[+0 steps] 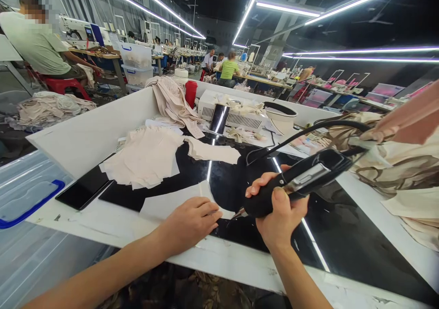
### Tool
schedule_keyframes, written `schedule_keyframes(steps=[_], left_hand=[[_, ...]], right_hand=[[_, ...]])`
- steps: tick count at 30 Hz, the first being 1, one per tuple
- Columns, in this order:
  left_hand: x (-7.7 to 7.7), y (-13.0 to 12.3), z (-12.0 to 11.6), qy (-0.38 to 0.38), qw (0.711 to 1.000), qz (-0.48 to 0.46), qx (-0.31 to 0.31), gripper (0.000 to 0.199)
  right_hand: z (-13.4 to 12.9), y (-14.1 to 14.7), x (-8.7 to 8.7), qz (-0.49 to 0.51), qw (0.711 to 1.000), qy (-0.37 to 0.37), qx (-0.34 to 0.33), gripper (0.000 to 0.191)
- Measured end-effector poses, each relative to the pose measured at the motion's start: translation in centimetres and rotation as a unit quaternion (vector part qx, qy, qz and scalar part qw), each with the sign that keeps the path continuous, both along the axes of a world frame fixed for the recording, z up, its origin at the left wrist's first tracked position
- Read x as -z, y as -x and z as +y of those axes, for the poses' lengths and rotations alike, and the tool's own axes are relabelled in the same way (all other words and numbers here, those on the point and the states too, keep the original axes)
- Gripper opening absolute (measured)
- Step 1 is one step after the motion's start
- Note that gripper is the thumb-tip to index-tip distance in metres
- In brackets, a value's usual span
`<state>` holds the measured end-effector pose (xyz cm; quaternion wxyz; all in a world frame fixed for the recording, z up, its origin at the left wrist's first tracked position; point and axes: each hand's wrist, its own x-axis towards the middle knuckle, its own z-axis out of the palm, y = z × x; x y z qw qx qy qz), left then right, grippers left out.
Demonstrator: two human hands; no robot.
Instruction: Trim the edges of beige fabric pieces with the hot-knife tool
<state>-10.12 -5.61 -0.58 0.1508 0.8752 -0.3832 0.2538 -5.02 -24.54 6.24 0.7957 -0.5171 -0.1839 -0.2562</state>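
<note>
My right hand (pixel 283 215) is wrapped round a black corded handheld tool (pixel 298 176), which slants down to the left. Its pointed metal tip is at the right end of a pale fabric piece (pixel 171 202). My left hand (pixel 192 222) lies flat on that piece, holding nothing, with its fingertips close to the tip. The fabric rests partly on a glossy black panel (pixel 329 222). Beyond it are a pile of pale cut pieces (pixel 144 155) and a smaller curved stack (pixel 216 152).
At the back of the white table stand a vented white box (pixel 233 116) and a red container (pixel 191 93). A black cable (pixel 308 128) arches behind the tool. More fabric (pixel 408 171) lies at right. Clear plastic bins (pixel 30 190) stand left. A person (pixel 41 48) sits beyond.
</note>
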Motion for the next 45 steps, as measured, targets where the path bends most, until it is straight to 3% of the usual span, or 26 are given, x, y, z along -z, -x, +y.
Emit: schedule_keyframes(steps=[10, 21, 31, 34, 39, 45], left_hand=[[0.0, 0.0, 0.2, -0.005, 1.000, 0.018, 0.003, 0.021], [-0.2, 0.2, 0.3, -0.003, 1.000, 0.019, -0.006, 0.026], [0.0, -1.0, 4.7, 0.033, 0.998, 0.037, -0.042, 0.028], [-0.1, -1.0, 5.3, 0.030, 0.998, 0.045, -0.034, 0.038], [-0.4, -0.2, 3.8, 0.034, 0.998, 0.049, -0.025, 0.040], [-2.9, 1.2, 1.6, 0.012, 0.975, 0.212, -0.068, 0.016]], right_hand=[[0.2, -0.2, 0.2, -0.017, 1.000, -0.014, 0.000, 0.037], [0.0, -0.3, 1.0, -0.001, 1.000, 0.020, -0.009, 0.033], [-0.5, -1.8, 0.6, -0.006, 0.999, 0.045, 0.007, 0.027], [-0.7, -2.3, 0.1, -0.006, 0.998, 0.057, 0.015, 0.027], [-1.1, -3.1, -1.0, 0.000, 0.996, 0.088, 0.031, 0.033], [-1.6, -3.2, -1.4, 0.033, 0.992, 0.118, 0.043, 0.043]])
